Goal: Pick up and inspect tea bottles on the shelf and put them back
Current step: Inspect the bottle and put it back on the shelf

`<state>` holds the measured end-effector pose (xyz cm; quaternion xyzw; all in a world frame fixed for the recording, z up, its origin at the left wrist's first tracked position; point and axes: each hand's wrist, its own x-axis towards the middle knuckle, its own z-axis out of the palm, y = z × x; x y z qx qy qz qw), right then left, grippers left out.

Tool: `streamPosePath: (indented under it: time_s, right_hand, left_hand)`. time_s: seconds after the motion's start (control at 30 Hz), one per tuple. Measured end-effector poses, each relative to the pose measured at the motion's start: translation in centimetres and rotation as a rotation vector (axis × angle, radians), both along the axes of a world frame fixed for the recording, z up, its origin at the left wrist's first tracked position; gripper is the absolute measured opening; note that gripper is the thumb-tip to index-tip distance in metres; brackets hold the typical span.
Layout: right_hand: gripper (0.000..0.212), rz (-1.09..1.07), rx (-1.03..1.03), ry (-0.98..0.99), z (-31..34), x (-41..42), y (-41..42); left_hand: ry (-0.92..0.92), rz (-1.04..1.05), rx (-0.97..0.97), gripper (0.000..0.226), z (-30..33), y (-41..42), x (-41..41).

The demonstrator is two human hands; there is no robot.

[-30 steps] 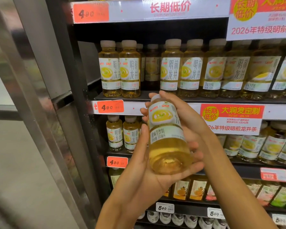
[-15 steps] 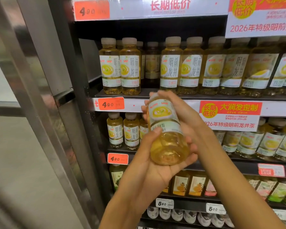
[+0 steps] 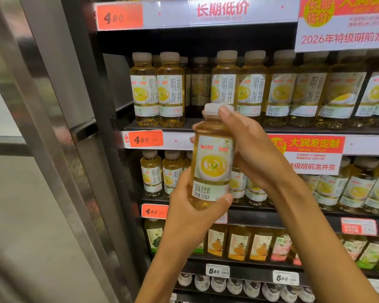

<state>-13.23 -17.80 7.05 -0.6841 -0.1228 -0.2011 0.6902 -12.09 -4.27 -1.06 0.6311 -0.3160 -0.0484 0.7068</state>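
**Bottle in both hands, label facing us**

Head view: we hold one tea bottle upright in front of the shelf, roughly level with the second price rail. Our left hand wraps the base from below, thumb across the lower label and fingers curled round the far side. Our right hand grips the upper body from the right, one fingertip lying against the white cap. Both hands are closed round the bottle; neither is free.

The label faces the camera, its cup picture and lower print readable, so we judge that we are in the middle of the inspecting step. The picking up is done. Putting it back is left, and nothing here shows a move toward the shelf yet.

Behind the bottle, the top row of the same tea stands with a gap in its front line between the two left bottles and the rest, with bottles further back in it; that may be the slot to return it to, though we cannot tell for sure. A second row of the same tea stands below, and other drinks lower still. More bottles wait to be checked, if the task means several
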Motion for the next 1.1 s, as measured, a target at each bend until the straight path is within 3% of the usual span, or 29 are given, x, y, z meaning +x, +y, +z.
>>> streamPosePath:
  time_s: [0.1,0.23,0.37,0.5,0.73,0.8,0.87,1.0,1.1]
  right_hand:
    - [0.031,0.014,-0.073,-0.12,-0.3,-0.8,0.0]
    - [0.053,0.153,-0.13,-0.206,-0.7,-1.6,-0.6]
    - [0.053,0.232,-0.19,-0.242,-0.8,-2.0,-1.0]
    - [0.052,0.253,-0.094,-0.261,-0.6,-1.7,-0.5]
    - [0.047,0.246,0.178,-0.135,-0.3,-0.2,-0.2]
    - [0.034,0.149,0.236,-0.099,-0.3,0.0,-0.2]
    - [0.034,0.047,0.228,-0.081,-0.3,0.0,0.0]
    - [0.053,-0.054,0.096,-0.026,0.2,-0.2,0.2]
    - [0.048,0.044,0.109,-0.018,0.5,-0.2,0.1]
  left_hand:
    - [-0.089,0.036,0.015,0.05,-0.5,-0.4,0.9]
    - [-0.152,0.129,0.042,0.061,-1.0,-0.4,2.1]
    - [-0.186,0.143,0.01,0.076,-1.0,0.1,2.7]
    - [-0.211,0.026,0.023,0.064,-0.9,1.3,2.9]
    - [-0.087,-0.172,-0.013,0.044,-0.7,1.7,1.7]
    - [-0.067,-0.149,0.001,0.042,-0.7,1.3,1.4]
    - [-0.028,-0.059,-0.022,0.039,-0.7,1.0,1.2]
    - [0.048,0.023,-0.066,0.058,-0.6,0.4,1.2]
    - [0.27,-0.146,-0.198,0.071,-0.6,0.4,1.4]
